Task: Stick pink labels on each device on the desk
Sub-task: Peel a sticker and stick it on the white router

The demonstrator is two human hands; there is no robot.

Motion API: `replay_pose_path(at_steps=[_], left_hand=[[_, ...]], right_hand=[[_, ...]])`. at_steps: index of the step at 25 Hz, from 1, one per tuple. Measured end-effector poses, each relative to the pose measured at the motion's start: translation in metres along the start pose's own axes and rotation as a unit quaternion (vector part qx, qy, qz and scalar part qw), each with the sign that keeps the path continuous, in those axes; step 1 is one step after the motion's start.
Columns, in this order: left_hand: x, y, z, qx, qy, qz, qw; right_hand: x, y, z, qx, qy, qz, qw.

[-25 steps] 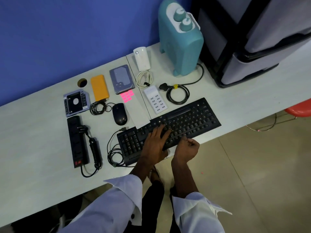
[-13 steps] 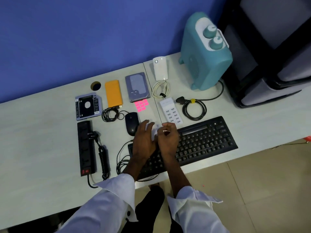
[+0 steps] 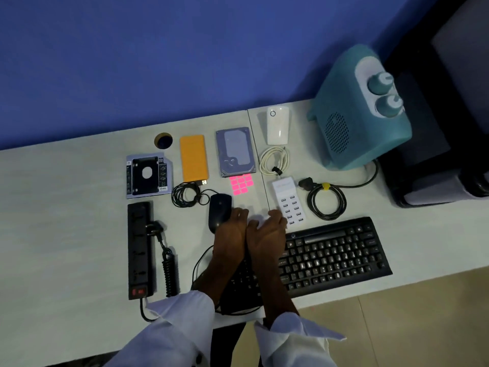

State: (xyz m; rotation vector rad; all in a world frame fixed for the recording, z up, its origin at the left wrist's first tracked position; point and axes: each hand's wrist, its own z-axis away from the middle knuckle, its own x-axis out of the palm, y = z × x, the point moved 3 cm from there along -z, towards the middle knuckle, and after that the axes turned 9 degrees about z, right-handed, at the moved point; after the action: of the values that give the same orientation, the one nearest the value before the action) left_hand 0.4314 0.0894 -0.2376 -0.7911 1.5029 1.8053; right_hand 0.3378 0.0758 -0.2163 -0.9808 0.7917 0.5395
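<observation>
A sheet of pink labels (image 3: 240, 184) lies on the pale desk (image 3: 66, 221) below a grey hard drive (image 3: 235, 152). My left hand (image 3: 231, 231) and my right hand (image 3: 267, 230) reach forward side by side just below the labels, between a black mouse (image 3: 218, 211) and a white USB hub (image 3: 289, 201). The left fingers lie spread beside the mouse. Something small and white shows between the right thumb and fingers; I cannot tell what it is. My forearms cover the left part of the black keyboard (image 3: 330, 255). No pink label shows on any device.
An orange power bank (image 3: 193, 158), a drive caddy (image 3: 148, 176), a black power strip (image 3: 139, 247), a white adapter (image 3: 277, 125) and a teal device (image 3: 357, 115) also sit on the desk. Coiled cables (image 3: 328, 201) lie among them. A cable hole (image 3: 163, 140) is near the blue wall.
Both hands have left the keyboard and moved forward to the desk between the mouse and the USB hub. The view has shifted right and closer.
</observation>
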Motion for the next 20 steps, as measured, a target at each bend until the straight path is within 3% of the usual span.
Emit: replay_pose_path(at_steps=[4,8,12,15,17,20], left_hand=[[0.001,-0.002,-0.007,-0.040,-0.021,-0.015,0.999],[0.011,-0.007,-0.016,-0.070,-0.065,-0.077,0.992],[0.000,0.006,-0.044,-0.186,-0.007,0.021,0.982],[0.001,0.011,-0.055,-0.254,-0.011,-0.006,0.967],[0.005,0.013,-0.058,-0.278,-0.031,-0.029,0.960],[0.007,0.014,-0.056,-0.296,-0.025,0.020,0.955]], right_hand=[[0.001,-0.008,-0.012,0.003,-0.044,-0.043,0.998],[-0.002,-0.017,-0.030,-0.046,-0.074,-0.039,0.995],[-0.003,-0.027,-0.052,-0.114,-0.111,-0.012,0.987],[-0.004,-0.025,-0.064,-0.142,-0.140,-0.005,0.980],[-0.005,-0.023,-0.070,-0.150,-0.147,0.016,0.978],[-0.002,-0.024,-0.073,-0.169,-0.150,0.040,0.973]])
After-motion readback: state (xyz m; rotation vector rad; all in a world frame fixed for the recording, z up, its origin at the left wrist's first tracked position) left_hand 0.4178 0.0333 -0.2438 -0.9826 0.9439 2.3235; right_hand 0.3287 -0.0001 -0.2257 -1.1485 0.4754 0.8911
